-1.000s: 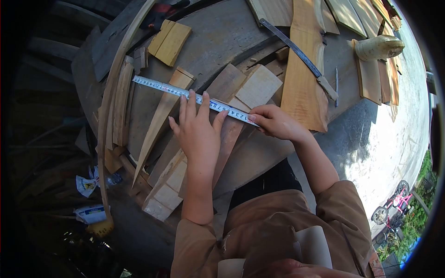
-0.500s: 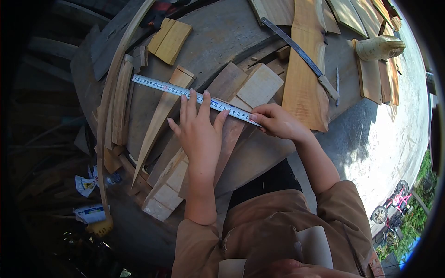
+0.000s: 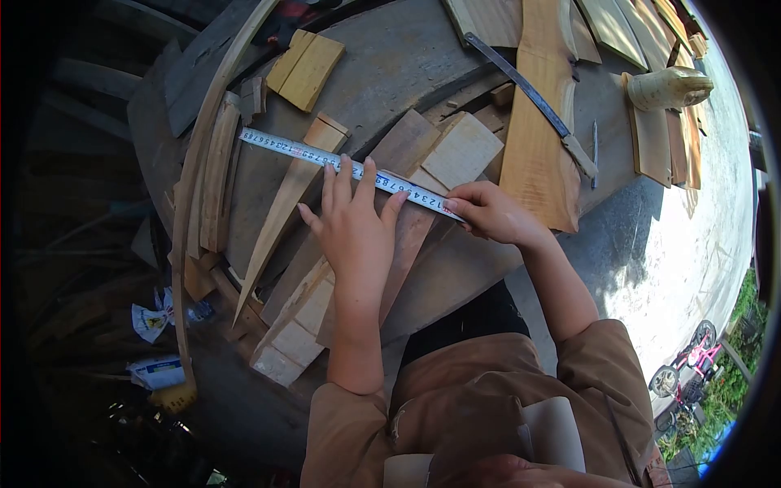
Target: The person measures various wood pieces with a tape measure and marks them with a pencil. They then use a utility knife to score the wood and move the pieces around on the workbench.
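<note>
A white measuring tape (image 3: 281, 147) with black and red figures lies stretched across several wooden pieces on the bench. My left hand (image 3: 355, 224) rests over its middle, fingers spread, with the fingertips and thumb touching it. At the tape's near right end, my right hand (image 3: 498, 213) is closed in a pinch on it. Under the tape runs a tapered wood piece (image 3: 281, 207). Close to my hands lie a pale wood block (image 3: 464, 153) and a brown board (image 3: 404, 138). Parts of the tape under my left fingers are hidden.
A handsaw (image 3: 521, 81) lies across a wide plank (image 3: 537, 122), with a pen-like tool (image 3: 595, 154) beside it. A plastic bottle (image 3: 667, 88) stands at the right. Yellowish blocks (image 3: 306, 69) sit at the back. A long curved strip (image 3: 191, 154) borders the left.
The whole bench scene and tape have shifted slightly right in view. My hands keep nearly the same hold on the tape.
</note>
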`<state>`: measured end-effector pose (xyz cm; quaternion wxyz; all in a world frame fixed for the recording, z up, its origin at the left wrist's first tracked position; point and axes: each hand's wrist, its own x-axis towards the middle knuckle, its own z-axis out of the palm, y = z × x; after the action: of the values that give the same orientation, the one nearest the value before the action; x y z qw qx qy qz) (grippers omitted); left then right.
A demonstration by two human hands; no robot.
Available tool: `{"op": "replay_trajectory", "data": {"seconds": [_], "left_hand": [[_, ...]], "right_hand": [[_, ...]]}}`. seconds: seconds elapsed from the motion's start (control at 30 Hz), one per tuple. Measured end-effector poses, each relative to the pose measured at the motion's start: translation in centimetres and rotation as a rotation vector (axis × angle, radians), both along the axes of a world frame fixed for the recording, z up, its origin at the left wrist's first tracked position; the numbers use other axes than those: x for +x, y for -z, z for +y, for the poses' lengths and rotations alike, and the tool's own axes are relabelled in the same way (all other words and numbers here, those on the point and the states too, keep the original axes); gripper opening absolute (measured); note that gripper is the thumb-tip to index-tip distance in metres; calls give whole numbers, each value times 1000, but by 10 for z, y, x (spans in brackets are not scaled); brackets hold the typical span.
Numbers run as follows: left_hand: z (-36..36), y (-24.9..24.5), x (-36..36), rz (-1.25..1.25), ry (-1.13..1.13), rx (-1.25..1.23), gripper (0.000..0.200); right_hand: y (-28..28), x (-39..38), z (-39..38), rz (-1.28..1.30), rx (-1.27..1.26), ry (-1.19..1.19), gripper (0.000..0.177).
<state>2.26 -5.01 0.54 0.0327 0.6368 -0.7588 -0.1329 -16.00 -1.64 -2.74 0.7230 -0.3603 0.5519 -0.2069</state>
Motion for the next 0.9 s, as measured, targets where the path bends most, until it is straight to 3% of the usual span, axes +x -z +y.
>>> {"op": "replay_trajectory", "data": {"seconds": [0.9], "left_hand": [[0, 3, 1, -15, 24, -10, 49]], "right_hand": [[3, -1, 0, 2, -10, -10, 26]]}}
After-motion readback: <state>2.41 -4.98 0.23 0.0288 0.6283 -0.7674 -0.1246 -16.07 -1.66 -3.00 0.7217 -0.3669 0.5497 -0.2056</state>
